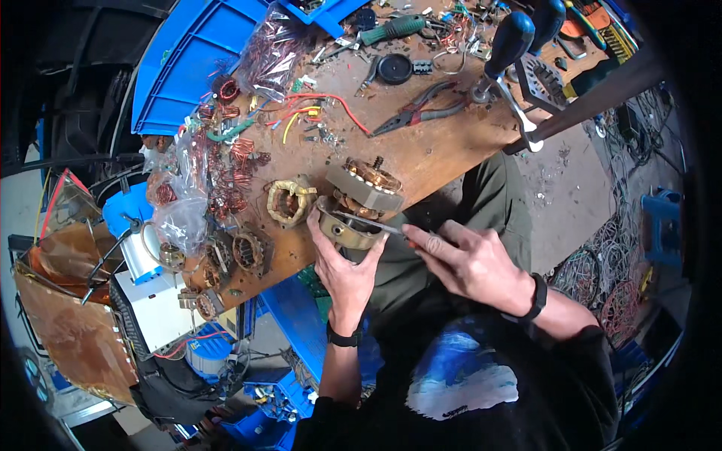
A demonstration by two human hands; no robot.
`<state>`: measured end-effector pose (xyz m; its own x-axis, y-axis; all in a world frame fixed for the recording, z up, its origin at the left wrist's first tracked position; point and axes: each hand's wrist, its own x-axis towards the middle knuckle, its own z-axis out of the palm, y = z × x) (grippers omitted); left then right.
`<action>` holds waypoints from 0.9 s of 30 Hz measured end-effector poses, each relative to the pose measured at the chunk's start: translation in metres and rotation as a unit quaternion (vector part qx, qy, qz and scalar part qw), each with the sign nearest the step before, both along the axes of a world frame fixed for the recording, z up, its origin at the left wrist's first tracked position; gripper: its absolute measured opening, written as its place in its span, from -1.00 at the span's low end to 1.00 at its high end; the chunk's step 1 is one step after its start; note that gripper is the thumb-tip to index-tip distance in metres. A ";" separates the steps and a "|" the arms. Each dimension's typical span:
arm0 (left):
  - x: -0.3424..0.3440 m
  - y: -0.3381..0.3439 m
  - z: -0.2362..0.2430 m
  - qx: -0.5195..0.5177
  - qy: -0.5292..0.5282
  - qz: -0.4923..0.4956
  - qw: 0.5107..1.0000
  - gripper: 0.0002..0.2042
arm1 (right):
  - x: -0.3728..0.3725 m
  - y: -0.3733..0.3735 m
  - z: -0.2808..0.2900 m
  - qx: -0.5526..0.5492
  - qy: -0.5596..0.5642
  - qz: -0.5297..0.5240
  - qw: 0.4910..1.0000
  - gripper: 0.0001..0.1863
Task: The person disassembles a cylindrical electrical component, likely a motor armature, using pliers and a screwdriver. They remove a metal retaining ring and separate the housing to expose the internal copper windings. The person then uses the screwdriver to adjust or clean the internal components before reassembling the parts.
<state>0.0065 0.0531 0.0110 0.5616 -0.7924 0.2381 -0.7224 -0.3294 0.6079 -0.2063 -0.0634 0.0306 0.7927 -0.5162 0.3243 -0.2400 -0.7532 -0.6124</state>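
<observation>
Your left hand (340, 269) is cupped under a small motor stator (361, 203) at the near edge of the wooden bench (451, 146), fingers curled around its lower metal housing, thumb up along the left side. It sits half on the bench edge, half in your palm.

Your right hand (474, 263) is closed around a thin tool (376, 224), probably a small screwdriver or pick with a reddish handle. Its metal tip lies across the top of the lower housing, pointing left, just beside your left thumb.

Handling: the stator looks heavy for its size, a stiff steel stack with copper windings showing at the top. The metal faces are likely smooth and a bit slippery. The copper wire is the fragile part, so grip the steel body or housing rim, not the windings.

Nearby: a loose taped coil (289, 201) lies just left of the stator, more small stators (252, 249) further left, and pliers (421, 111) sit well apart up the bench.
</observation>
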 end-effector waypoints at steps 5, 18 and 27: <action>0.000 -0.003 0.002 0.005 0.007 0.002 1.000 0.17 | -0.003 -0.009 0.008 0.017 -0.039 0.004 0.999 -0.36; -0.001 -0.003 0.004 0.012 -0.010 0.011 1.000 0.19 | -0.022 -0.015 0.002 0.062 -0.048 -0.005 0.997 -0.48; -0.002 -0.001 0.002 0.009 -0.007 0.013 1.000 0.18 | -0.051 -0.010 -0.003 0.098 -0.030 -0.020 0.995 -0.52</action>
